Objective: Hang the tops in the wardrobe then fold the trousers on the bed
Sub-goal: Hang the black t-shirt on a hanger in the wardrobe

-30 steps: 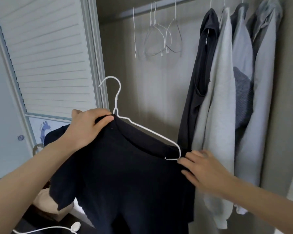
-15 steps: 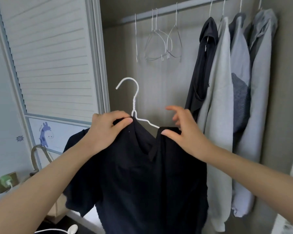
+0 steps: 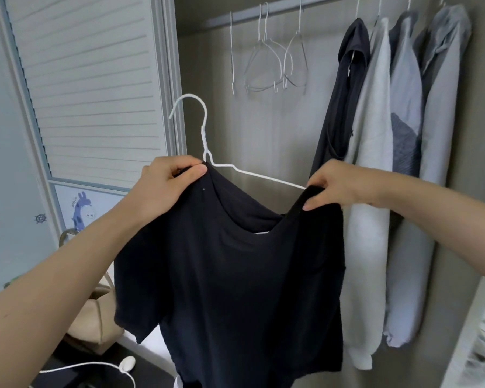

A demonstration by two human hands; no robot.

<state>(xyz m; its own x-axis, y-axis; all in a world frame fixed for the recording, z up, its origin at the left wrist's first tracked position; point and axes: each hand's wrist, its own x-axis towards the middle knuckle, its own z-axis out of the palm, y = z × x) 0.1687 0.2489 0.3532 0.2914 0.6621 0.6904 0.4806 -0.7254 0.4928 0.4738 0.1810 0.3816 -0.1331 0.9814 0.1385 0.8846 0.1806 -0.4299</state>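
Note:
A black T-shirt [image 3: 244, 275] hangs in front of me on a white wire hanger [image 3: 205, 130], whose hook points left and up. My left hand [image 3: 165, 183] pinches the shirt's left shoulder at the hanger's neck. My right hand [image 3: 336, 186] grips the shirt's right shoulder over the hanger's right arm, part of which shows bare between my hands. The wardrobe rail [image 3: 277, 9] runs across the top. No trousers or bed are in view.
Three bare wire hangers [image 3: 272, 65] hang on the rail's left part. A dark top [image 3: 339, 102] and several pale tops [image 3: 375, 135] hang at the right. The slatted wardrobe door [image 3: 90, 88] stands left. A beige bag [image 3: 95, 323] and a white cable [image 3: 95, 365] lie low left.
My right hand has moved from the collar out to the right, drawing the shirt's right shoulder along the hanger's arm. The left hand has kept its hold.

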